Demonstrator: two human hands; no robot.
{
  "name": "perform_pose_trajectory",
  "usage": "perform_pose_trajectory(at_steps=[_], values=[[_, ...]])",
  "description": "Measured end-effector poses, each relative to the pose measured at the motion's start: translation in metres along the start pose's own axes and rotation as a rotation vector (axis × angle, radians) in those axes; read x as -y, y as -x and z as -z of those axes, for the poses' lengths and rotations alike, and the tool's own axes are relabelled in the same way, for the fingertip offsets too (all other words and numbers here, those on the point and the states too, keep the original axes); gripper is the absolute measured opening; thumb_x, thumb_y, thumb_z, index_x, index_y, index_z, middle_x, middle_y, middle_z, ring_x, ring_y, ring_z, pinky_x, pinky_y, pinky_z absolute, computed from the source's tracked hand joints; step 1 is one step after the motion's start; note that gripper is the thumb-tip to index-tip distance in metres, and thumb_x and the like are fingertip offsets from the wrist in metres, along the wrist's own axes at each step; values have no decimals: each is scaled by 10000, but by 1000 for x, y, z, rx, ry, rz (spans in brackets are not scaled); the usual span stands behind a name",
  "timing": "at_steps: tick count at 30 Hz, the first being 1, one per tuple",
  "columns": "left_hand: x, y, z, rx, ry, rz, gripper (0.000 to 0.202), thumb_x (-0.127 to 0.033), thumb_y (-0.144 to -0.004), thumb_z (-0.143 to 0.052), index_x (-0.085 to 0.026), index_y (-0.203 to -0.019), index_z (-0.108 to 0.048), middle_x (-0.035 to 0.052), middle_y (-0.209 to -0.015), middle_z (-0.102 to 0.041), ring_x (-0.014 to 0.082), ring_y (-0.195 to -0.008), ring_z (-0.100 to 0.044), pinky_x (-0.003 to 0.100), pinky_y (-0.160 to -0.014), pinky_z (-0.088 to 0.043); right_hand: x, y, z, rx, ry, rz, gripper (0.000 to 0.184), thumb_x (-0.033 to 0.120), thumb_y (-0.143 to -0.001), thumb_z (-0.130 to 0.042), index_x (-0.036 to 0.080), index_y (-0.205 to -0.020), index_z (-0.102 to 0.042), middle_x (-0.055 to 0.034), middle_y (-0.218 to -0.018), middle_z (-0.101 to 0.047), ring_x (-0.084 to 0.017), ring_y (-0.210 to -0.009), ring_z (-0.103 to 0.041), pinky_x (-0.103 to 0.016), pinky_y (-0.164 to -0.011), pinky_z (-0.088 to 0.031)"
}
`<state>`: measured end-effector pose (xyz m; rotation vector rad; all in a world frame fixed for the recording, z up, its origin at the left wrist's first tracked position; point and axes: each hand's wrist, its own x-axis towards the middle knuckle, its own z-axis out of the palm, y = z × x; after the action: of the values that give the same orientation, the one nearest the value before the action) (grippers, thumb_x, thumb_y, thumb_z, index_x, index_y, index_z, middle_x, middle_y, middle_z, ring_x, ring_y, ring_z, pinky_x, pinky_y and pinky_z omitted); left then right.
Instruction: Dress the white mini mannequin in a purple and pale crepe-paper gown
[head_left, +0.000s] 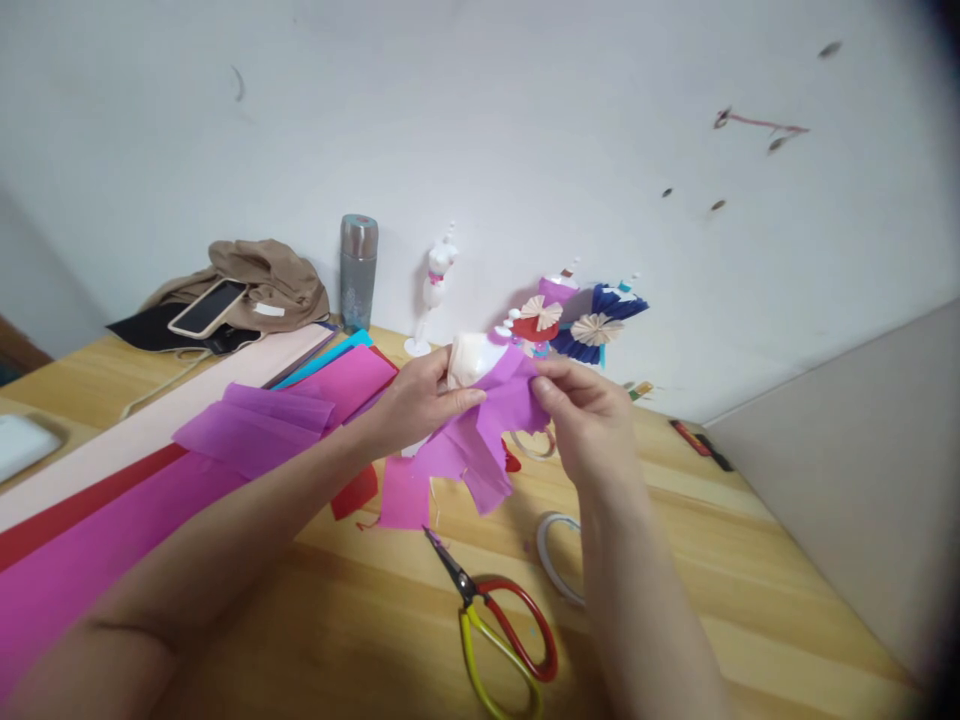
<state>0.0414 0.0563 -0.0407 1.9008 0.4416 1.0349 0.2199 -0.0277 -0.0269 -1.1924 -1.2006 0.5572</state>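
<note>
My left hand [420, 400] is closed round a small white dress-form figure [474, 357] and presses purple crepe paper [480, 430] against it. My right hand [581, 410] pinches the same purple paper at its upper right edge. The paper hangs down in loose folds between both hands, above the wooden table [375, 620]. The lower part of the figure is hidden behind the paper.
Scissors [499, 625] with red and yellow handles lie near the front. A tape ring [555, 555] lies right of them. Sheets of magenta, red and pink paper [112, 530] stretch left. A white mannequin [435, 290], decorated paper dolls [577, 320], a flask [358, 270], a phone [206, 307] on a bag stand behind.
</note>
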Motion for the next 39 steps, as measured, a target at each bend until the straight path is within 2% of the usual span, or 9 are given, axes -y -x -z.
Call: perform_pose_trajectory(at_steps=[6, 14, 16, 20, 24, 27, 31, 34, 39], values=[[2, 0, 1, 23, -3, -27, 220, -278, -798, -647, -144, -970, -618, 22, -887, -653, 148, -813, -591, 259, -724, -479, -15, -8, -9, -24, -179, -94, 175, 365, -692, -755, 231, -779, -685, 32, -606, -606, -92, -475, -461, -243, -464, -372], [6, -1, 1, 19, -31, -54, 247, -277, -797, -640, -145, -1005, -627, 35, -919, -670, 164, -845, -612, 272, -742, -492, -25, -6, -26, -37, -201, -49, 194, 405, -766, -700, 219, -752, -649, 42, -579, -557, -118, -511, -495, -253, -481, -407], [6, -1, 1, 15, -33, -59, 245, -271, -795, -639, -144, -1004, -626, 39, -922, -671, 163, -846, -613, 274, -744, -495, -23, -5, -29, -63, -168, -20, 178, 393, -774, -696, 220, -773, -653, 36, -607, -578, -126, -548, -525, -265, -525, -438], [5, -1, 1, 13, -32, -80, 231, -261, -793, -631, -139, -989, -621, 41, -913, -669, 158, -836, -611, 270, -739, -491, -19, -5, -34, -96, -94, 62, 153, 327, -743, -717, 224, -830, -645, -1, -797, -666, -148, -721, -605, -305, -695, -501], [3, -1, 2, 5, -75, -70, 213, -272, -796, -634, -145, -966, -617, 23, -876, -663, 153, -809, -606, 261, -722, -485, -21, -4, -33, -140, 1, 149, 147, 320, -742, -713, 225, -782, -609, -3, -799, -623, -164, -775, -589, -320, -732, -495], [3, -1, 2, 4, -86, -60, 213, -282, -796, -631, -147, -960, -616, 21, -877, -664, 158, -810, -607, 265, -725, -484, -22, -3, -27, -62, 120, 204, 156, 350, -817, -642, 218, -737, -617, -15, -777, -603, -181, -796, -566, -348, -773, -475], [3, -2, 2, -9, -73, -35, 258, -325, -784, -634, -137, -960, -615, 30, -867, -668, 171, -805, -605, 276, -721, -482, -18, -3, -19, 92, 126, 264, 301, 408, -902, -526, 220, -678, -596, -19, -757, -602, -191, -782, -562, -372, -799, -458], [4, -3, 3, -13, -55, -27, 266, -325, -785, -639, -138, -973, -617, 26, -874, -671, 170, -809, -609, 274, -730, -487, -13, -4, -16, 135, 171, 263, 275, 471, -849, -588, 227, -723, -609, -27, -811, -629, -208, -818, -578, -373, -793, -468], [3, -2, 2, -2, -31, -42, 261, -309, -793, -640, -140, -991, -624, 29, -888, -679, 161, -811, -616, 266, -722, -489, -6, -2, -15, 115, 137, 238, 227, 438, -786, -680, 238, -883, -634, -24, -894, -659, -209, -887, -611, -379, -843, -486]])
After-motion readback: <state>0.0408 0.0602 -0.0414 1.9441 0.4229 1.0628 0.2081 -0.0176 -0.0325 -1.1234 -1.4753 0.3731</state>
